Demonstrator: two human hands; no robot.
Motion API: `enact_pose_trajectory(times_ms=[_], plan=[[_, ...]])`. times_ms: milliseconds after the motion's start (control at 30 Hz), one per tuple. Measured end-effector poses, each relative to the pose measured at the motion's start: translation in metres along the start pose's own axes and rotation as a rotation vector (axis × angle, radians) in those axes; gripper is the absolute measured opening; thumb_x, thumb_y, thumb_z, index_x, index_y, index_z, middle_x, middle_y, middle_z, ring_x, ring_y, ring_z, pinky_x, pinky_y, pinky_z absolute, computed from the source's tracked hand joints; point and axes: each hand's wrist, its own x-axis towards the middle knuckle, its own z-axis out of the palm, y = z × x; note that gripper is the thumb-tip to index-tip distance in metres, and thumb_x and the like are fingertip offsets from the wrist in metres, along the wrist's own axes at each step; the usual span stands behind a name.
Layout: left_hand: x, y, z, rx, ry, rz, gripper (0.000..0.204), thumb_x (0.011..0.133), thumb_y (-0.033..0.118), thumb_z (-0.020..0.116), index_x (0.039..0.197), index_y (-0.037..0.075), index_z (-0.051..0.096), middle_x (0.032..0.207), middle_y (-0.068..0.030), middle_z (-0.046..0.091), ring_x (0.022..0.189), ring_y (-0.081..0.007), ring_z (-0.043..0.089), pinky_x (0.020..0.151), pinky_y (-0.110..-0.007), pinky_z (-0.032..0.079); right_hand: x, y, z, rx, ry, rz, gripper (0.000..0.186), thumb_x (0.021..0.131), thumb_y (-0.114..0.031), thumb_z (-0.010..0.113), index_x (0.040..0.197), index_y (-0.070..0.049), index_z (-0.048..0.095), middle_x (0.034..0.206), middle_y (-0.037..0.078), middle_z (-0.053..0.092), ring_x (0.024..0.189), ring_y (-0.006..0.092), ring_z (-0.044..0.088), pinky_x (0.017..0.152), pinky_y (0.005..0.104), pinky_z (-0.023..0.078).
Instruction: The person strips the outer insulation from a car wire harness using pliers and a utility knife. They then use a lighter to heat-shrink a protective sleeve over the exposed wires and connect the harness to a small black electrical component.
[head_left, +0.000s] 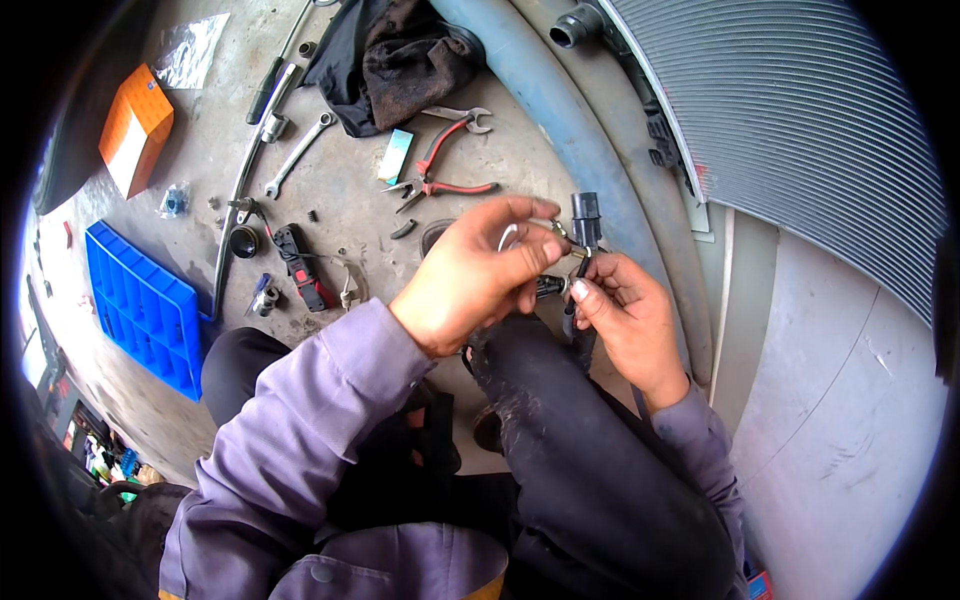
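Observation:
My right hand point(635, 325) pinches a dark cable point(570, 322) between thumb and fingers. Above those fingers stands a black plug connector point(586, 215), joined to the cable. A second black ribbed piece point(550, 287) lies between my two hands, partly hidden by fingers. My left hand point(475, 265) comes in from the left with thumb and index finger curled together at a small brass-coloured wire end point(562, 232) beside the connector. What exactly sits between those fingertips is too small to make out. Both hands are above my bent knee.
On the concrete floor lie red-handled pliers point(430, 185), a wrench point(300, 155), a black-and-red tool point(302, 268), a blue compartment tray point(145, 305) and an orange box point(136, 130). A dark cloth point(410, 60) lies farther off. A blue-grey hose point(570, 110) and a finned radiator point(790, 110) border the right.

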Motion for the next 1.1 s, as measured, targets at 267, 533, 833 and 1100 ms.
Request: enact_pose_trajectory(times_ms=[267, 533, 833, 1100], plan=[[-0.008, -0.020, 0.005, 0.249, 0.057, 0.061, 0.026, 0.090, 0.017, 0.074, 0.110, 0.001, 0.070, 0.091, 0.0003, 0.066, 0.090, -0.0061, 0.059, 0.086, -0.022, 0.046, -0.007, -0.007, 0.013, -0.035, 0.059, -0.032, 0.015, 0.097, -0.010, 0.067, 0.105, 0.001, 0.063, 0.090, 0.001, 0.065, 0.081, 0.0064, 0.060, 0.073, 0.0219, 0.050], [-0.013, -0.011, 0.006, 0.251, 0.055, -0.056, 0.021, 0.092, 0.018, 0.073, 0.101, 0.000, 0.070, 0.081, 0.0018, 0.065, 0.078, -0.0046, 0.056, 0.077, -0.021, 0.046, -0.008, -0.020, -0.003, -0.029, 0.169, -0.065, 0.029, 0.093, -0.017, 0.073, 0.114, 0.001, 0.064, 0.088, 0.001, 0.065, 0.077, 0.0063, 0.060, 0.070, 0.0218, 0.050], [-0.015, -0.008, 0.016, 0.164, -0.105, -0.069, 0.017, 0.094, 0.010, 0.068, 0.108, 0.000, 0.066, 0.084, 0.0010, 0.063, 0.060, -0.0037, 0.048, 0.053, -0.022, 0.038, 0.004, -0.034, -0.012, 0.133, 0.075, -0.006, 0.029, 0.096, -0.024, 0.068, 0.111, 0.000, 0.064, 0.082, 0.004, 0.063, 0.064, 0.0088, 0.057, 0.054, 0.0231, 0.047], [-0.007, -0.014, 0.012, -0.197, -0.171, -0.240, 0.020, 0.096, 0.004, 0.063, 0.116, 0.000, 0.059, 0.095, -0.0043, 0.063, 0.051, -0.0044, 0.044, 0.041, -0.021, 0.030, 0.007, -0.028, -0.010, 0.317, 0.123, 0.051, 0.026, 0.098, -0.028, 0.064, 0.098, -0.001, 0.061, 0.078, 0.007, 0.063, 0.059, 0.0134, 0.058, 0.050, 0.0266, 0.049]])
